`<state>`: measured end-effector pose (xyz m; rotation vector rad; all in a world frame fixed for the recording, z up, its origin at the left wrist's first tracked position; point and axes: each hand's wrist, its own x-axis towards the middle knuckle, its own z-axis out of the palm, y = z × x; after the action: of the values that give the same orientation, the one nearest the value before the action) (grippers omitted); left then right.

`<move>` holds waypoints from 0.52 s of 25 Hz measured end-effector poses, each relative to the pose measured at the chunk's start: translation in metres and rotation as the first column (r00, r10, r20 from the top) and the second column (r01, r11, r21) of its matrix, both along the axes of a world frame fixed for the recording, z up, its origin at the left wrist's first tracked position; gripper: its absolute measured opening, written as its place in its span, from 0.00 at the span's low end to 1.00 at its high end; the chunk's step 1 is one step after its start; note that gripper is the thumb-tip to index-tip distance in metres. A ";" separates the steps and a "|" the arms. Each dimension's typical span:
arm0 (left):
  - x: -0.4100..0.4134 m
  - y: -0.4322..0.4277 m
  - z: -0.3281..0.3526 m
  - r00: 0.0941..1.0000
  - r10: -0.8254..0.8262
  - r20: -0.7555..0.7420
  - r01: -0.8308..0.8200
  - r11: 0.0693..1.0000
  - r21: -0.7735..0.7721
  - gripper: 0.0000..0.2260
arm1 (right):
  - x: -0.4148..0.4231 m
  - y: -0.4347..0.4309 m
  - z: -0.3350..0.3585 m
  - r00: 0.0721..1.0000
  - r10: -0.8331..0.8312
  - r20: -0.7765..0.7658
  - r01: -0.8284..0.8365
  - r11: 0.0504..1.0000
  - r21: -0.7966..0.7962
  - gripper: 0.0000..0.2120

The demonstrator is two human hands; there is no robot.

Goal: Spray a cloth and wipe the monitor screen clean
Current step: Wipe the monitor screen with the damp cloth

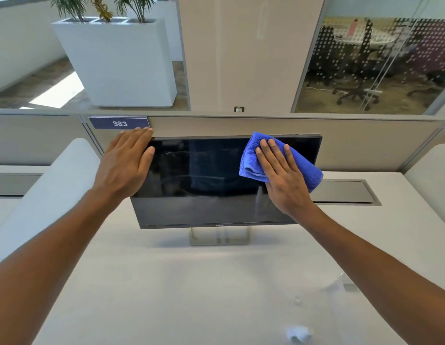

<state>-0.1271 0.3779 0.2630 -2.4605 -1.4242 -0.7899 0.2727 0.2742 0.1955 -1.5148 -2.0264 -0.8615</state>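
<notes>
An office: numbered cubicle partition [241, 127], monitor [204, 185], swivel chair [353, 92].

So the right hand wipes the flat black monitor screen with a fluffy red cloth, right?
Nearly: the fluffy cloth is blue, not red. The head view shows the right hand pressing it on the flat black monitor screen while the left hand rests on the top corner.

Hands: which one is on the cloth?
The right hand, flat on the blue cloth against the monitor; the left hand rests bare on its top-left corner.
</notes>
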 end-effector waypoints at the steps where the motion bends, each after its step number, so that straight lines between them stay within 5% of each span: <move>1: 0.000 0.001 0.000 1.000 -0.010 0.016 0.010 1.000 -0.007 0.27 | -0.011 0.004 0.000 1.000 0.011 -0.019 -0.011 1.000 -0.002 0.35; 13: 0.013 -0.001 -0.005 0.977 -0.026 0.209 0.031 0.999 -0.017 0.23 | -0.110 0.037 -0.035 0.947 0.316 0.060 -0.302 0.937 -0.177 0.34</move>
<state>-0.1139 0.3770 0.2583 -2.4793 -1.4737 -1.0737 0.1626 0.3110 0.1605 -1.2065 -2.3703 -0.6566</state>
